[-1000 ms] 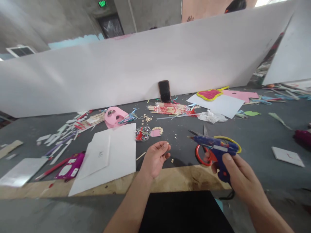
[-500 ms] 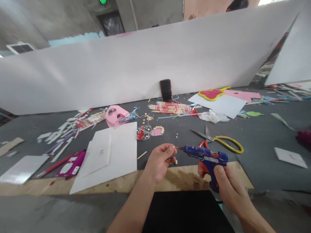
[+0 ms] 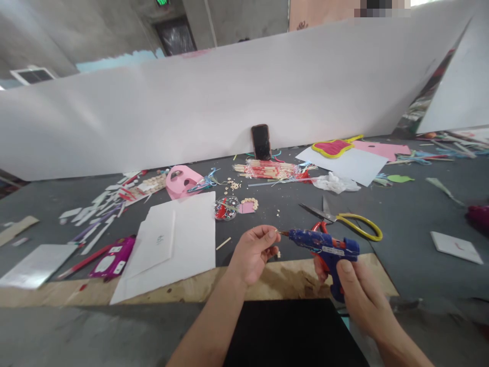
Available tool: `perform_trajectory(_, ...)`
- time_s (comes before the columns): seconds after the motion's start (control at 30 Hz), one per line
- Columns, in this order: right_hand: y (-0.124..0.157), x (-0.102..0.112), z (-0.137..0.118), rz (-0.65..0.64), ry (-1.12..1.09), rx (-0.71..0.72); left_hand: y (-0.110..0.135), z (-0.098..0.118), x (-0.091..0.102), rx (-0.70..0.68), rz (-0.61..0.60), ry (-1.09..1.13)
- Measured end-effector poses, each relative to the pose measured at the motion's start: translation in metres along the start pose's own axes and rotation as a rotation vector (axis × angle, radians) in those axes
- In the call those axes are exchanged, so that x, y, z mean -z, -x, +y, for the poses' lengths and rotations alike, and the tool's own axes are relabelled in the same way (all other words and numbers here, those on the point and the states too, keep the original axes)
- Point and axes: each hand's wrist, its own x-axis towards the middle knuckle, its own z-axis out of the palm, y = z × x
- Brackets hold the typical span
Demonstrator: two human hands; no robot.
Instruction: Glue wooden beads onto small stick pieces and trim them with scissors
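My right hand (image 3: 359, 290) is wrapped round the handle of a blue glue gun (image 3: 324, 243) with an orange trigger. Its nozzle points left and meets the fingertips of my left hand (image 3: 254, 255). Thumb and forefinger there are pinched on something tiny, too small to make out. Beyond my left hand lies a small pink piece (image 3: 247, 207) edged with pale wooden bits. A round clear case (image 3: 226, 209) of small beads touches its left side. Scissors with yellow handles (image 3: 359, 227) lie open behind the glue gun, and orange-red handles (image 3: 321, 227) show partly behind its barrel.
White sheets (image 3: 183, 255) and a purple case (image 3: 114, 259) lie on the left. A phone (image 3: 261, 141) leans on the white partition (image 3: 214, 107). Bundled sticks (image 3: 267, 169), crumpled plastic (image 3: 336, 182) and a pink-and-yellow shape (image 3: 332, 148) lie further back. A white block (image 3: 456, 247) sits at right.
My left hand has shifted very slightly to the right, its pinch still at the glue gun's nozzle. The glue gun has barely moved in my right hand.
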Motion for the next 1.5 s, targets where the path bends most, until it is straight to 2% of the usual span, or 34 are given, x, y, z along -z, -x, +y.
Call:
perform_trajectory(0.17, -0.003, 0.001, -0.003, -0.05, -0.035, -0.013, 0.001, 0.002, -0.002, 0.0, -0.001, -0.008)
perform_trajectory(0.63, -0.003, 0.001, 0.0, -0.061, -0.051, 0.028, 0.0, 0.001, -0.003, 0.004, 0.027, -0.005)
perform_trajectory(0.93, -0.003, 0.005, 0.009, -0.048, -0.013, 0.069, 0.001, 0.001, 0.001, -0.042, -0.011, -0.021)
perform_trajectory(1.03, -0.009, 0.016, 0.024, 0.096, 0.142, 0.045, 0.001, 0.004, 0.005, -0.055, 0.024, -0.032)
perform_trajectory(1.13, -0.025, 0.034, 0.044, 0.225, 0.481, 0.048, 0.001, 0.006, 0.01, -0.081, 0.073, -0.045)
perform_trajectory(1.23, -0.048, 0.053, 0.063, 0.173, 0.875, 0.123, 0.001, 0.007, 0.014, -0.088, 0.1, -0.054)
perform_trajectory(1.3, -0.061, 0.063, 0.076, 0.123, 1.048, 0.139, 0.001, 0.006, 0.016, -0.089, 0.11, -0.053)
perform_trajectory(1.43, -0.07, 0.072, 0.09, 0.012, 1.158, 0.143, 0.001, 0.006, 0.018, -0.088, 0.127, -0.049)
perform_trajectory(1.5, -0.067, 0.07, 0.084, 0.033, 1.17, 0.146, 0.001, 0.005, 0.018, -0.091, 0.13, -0.049)
